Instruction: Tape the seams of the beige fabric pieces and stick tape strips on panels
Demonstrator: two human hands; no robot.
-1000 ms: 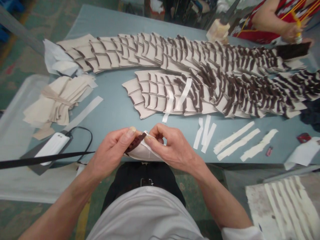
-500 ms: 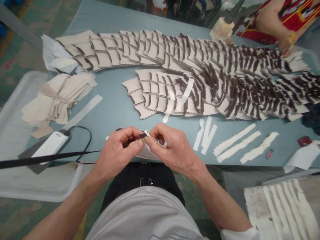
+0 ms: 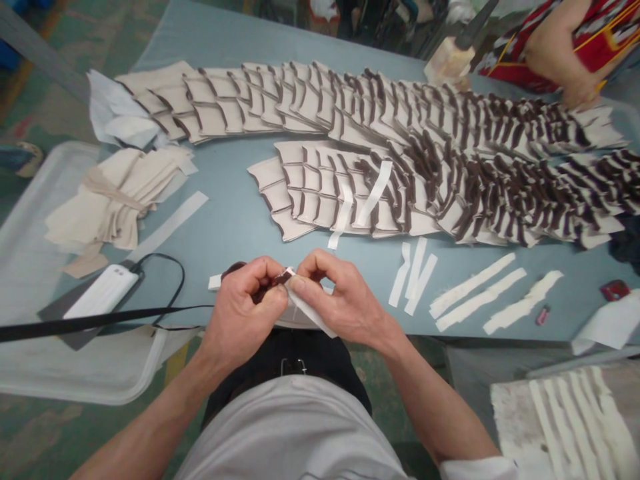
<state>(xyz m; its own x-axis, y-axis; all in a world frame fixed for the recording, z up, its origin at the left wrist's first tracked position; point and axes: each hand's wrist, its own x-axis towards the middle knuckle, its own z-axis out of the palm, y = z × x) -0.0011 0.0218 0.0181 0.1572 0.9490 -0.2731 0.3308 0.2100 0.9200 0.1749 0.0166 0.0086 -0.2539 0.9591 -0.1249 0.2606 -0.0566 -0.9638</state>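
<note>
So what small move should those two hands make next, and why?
Probably the right hand should press the white strip lightly along the dark brown edge while the left hand steadies that edge: the fingertips of both hands pinch close together there, and the strip's other end trails free.

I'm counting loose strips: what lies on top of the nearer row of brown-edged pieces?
Two white strips lie on the nearer row, one reaching past its near edge over the table. Whatever they cover cannot be seen.
</note>
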